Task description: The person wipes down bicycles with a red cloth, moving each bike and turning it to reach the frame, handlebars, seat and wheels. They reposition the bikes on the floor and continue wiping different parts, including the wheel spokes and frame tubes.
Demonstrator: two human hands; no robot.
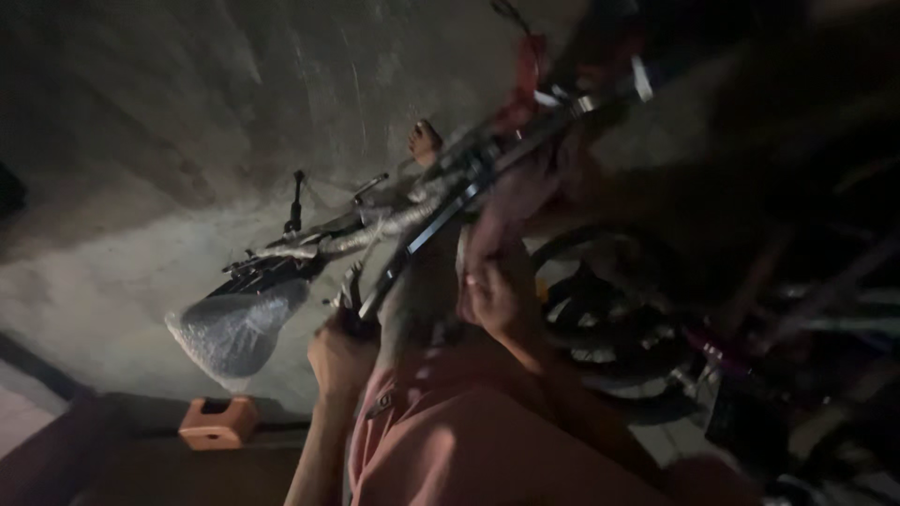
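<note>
Dimly, the left hand [342, 351] has its fingers wrapped around the low end of a dark bar [427, 230] on a bike frame [375, 225]. The right hand [497, 290] sits higher beside the bar, fingers curled; whether they grip it I cannot tell. A plastic-wrapped saddle [239, 323] hangs left of the hands, above an orange block [217, 422] on the floor [112, 290].

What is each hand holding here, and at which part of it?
The left hand grips the lower end of a dark bar on the bicycle. The right hand rests against the frame; its grip cannot be told.
</note>
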